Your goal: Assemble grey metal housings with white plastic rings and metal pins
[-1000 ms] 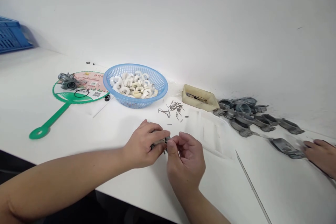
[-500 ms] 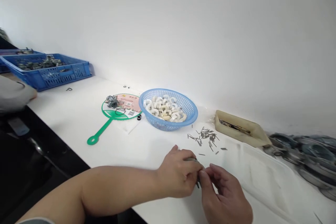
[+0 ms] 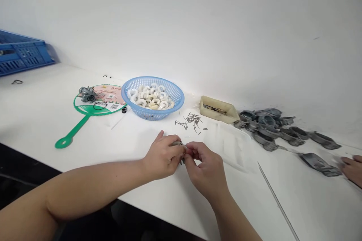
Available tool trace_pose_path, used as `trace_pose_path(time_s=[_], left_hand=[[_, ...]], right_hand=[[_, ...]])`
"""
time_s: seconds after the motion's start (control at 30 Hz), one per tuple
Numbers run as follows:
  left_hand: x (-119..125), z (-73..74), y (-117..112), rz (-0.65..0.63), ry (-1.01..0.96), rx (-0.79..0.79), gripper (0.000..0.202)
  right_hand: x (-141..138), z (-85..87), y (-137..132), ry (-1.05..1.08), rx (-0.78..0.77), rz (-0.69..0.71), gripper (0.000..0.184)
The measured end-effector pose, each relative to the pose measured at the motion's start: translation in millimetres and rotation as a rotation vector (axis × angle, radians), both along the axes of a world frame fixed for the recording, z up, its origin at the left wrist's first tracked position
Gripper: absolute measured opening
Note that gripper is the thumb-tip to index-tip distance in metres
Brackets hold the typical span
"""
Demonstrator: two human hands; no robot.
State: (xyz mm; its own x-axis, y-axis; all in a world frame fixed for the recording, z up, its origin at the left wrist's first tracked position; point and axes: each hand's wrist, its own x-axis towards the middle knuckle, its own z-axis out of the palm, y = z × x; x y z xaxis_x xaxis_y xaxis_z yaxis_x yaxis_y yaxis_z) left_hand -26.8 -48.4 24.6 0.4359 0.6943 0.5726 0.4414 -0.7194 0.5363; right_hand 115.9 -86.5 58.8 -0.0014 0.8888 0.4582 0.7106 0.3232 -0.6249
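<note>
My left hand (image 3: 165, 156) is closed around a small grey metal part (image 3: 177, 143), mostly hidden by the fingers. Thumb and forefinger of my right hand (image 3: 206, 169) are pinched together against that part; whatever lies between these fingertips is too small to make out. Just beyond both hands, many thin dark metal pins (image 3: 192, 119) are scattered on the white table (image 3: 158, 203). Behind them and to the left stands a blue mesh basket (image 3: 152, 112) filled with white and cream rings (image 3: 154, 96).
On the left, a green-handled fan (image 3: 75, 130) lies under a grey metal casting (image 3: 87, 94). A cream tray (image 3: 219, 113) and a translucent tray (image 3: 240, 150) sit to the right, near grey metal housings (image 3: 267, 130). Another person's hand (image 3: 352, 169) is at the right edge, beyond a thin rod (image 3: 275, 197).
The view has swung right, bringing the rod, more housings and another person's hand into sight. My hands keep the same hold on the part.
</note>
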Motion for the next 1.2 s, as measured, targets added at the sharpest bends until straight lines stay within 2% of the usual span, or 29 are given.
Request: trace_pose_path(time_s=[0.1, 0.23, 0.4, 0.6, 0.77, 0.97, 1.2], left_hand=[[1, -0.7, 0, 0.010, -0.010, 0.012, 0.023], [1, -6.4, 2, 0.043, -0.097, 0.010, 0.023], [2, -13.3, 6, 0.080, -0.207, -0.020, 0.048], [0, -5.7, 7, 0.109, -0.254, -0.159, 0.055], [0, -0.2, 5, 0.112, -0.252, -0.299, 0.059], [2, -4.7, 7, 0.085, -0.339, -0.482, 0.062], [4, -6.4, 7, 0.069, -0.399, -0.568, 0.062]], right_hand=[[1, -0.7, -1, -0.046, 0.020, 0.024, 0.015], [-2, -6.3, -4, 0.063, 0.013, -0.042, 0.022], [-5, -13.9, -7, 0.250, -0.089, -0.169, 0.024], [-5, -15.2, -4, 0.387, -0.172, -0.273, 0.028], [-8, -14.8, -2, 0.449, -0.219, -0.281, 0.030], [-10, -12.1, -3, 0.486, -0.244, -0.295, 0.028], [-11, -11.3, -6, 0.474, -0.238, -0.335, 0.030]])
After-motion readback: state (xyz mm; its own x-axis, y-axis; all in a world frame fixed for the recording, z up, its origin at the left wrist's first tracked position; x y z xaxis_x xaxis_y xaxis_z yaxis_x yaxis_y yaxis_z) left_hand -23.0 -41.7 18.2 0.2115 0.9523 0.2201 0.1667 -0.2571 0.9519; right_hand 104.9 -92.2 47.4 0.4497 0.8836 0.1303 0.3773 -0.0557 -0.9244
